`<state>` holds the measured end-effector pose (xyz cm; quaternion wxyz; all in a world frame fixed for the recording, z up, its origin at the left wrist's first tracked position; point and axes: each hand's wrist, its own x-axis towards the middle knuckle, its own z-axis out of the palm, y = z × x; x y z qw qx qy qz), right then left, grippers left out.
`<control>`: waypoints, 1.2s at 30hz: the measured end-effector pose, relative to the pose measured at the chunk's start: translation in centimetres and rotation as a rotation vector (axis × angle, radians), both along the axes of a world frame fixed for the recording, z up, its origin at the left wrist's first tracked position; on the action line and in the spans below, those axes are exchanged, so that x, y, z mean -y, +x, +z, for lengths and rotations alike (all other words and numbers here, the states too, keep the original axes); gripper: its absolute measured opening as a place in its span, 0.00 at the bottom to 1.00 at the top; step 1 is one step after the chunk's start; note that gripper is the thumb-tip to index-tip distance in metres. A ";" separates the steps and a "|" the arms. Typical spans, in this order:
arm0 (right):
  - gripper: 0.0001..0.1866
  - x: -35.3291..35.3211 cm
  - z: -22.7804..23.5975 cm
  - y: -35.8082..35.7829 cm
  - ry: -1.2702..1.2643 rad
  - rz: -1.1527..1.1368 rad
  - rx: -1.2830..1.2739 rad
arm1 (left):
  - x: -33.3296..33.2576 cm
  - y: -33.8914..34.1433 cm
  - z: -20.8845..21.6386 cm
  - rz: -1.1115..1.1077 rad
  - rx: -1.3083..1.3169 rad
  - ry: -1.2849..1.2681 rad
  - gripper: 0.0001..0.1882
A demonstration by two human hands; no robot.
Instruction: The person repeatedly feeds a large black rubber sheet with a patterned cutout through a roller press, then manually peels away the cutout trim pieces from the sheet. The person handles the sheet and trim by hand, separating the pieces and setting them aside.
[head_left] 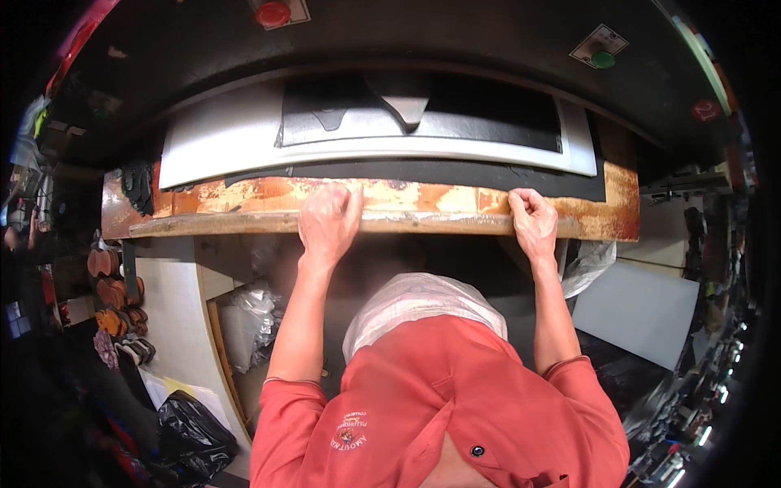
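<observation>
My left hand (327, 221) is closed in a fist at the front edge of a worn wooden table (439, 198), its knuckles beside the near edge of a black sheet (480, 172). Farther right, my right hand (534, 221) is closed too, thumb and fingers pressed together at that same edge. Whatever either hand grips is hidden. A white board (220, 146) lies over the black sheet. On this board rests another dark, shiny sheet (496, 126), with a pointed grey shape (403, 102) and a smaller dark cut outline (329, 119) on it.
A dark machine body (447, 37) overhangs the board, with a red button (272, 13) and a green button (603, 59). Black scraps (140, 189) lie at the table's left end. Below are a black plastic bag (194, 435), clear plastic (252, 321) and a pale panel (639, 309).
</observation>
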<state>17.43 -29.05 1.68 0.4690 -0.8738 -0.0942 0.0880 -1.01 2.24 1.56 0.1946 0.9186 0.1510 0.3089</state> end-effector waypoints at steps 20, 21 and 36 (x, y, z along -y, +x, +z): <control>0.49 -25.2 6.5 7.7 -0.199 0.349 0.350 | -9.3 16.7 3.0 -0.181 0.008 -0.099 0.31; 0.50 -24.7 6.9 8.1 -0.150 0.338 0.284 | -9.1 16.6 2.8 -0.182 -0.019 -0.085 0.34; 0.49 -15.9 8.5 13.7 0.740 0.160 -0.164 | -8.4 16.3 3.4 -0.150 -0.101 -0.037 0.27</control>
